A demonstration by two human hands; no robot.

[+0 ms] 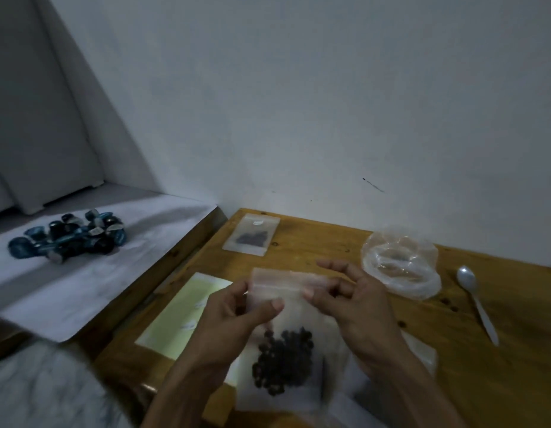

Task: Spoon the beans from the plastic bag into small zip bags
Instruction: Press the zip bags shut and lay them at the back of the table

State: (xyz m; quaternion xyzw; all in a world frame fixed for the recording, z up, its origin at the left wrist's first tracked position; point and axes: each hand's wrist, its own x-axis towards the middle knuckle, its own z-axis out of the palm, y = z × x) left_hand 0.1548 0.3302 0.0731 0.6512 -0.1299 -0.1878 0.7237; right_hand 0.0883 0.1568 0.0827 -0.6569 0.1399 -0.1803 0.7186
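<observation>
A small zip bag (291, 319) holding dark beans (283, 359) is held above the wooden worktop (499, 381). Its top strip is pinched from either side by the left hand (237, 313) and the right hand (351, 301), both clamped on it. Beyond the zip bag, to the right, a nearly empty plastic bag (401, 262) is seen, and a white spoon (476, 301) lies further right. A second filled bag (252, 234) rests beyond the zip bag, near the wall.

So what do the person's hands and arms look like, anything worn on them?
Both are bare. The left hand and right hand show no gloves, rings or watch, and both forearms are uncovered to the picture's bottom edge, with no sleeves in view.
</observation>
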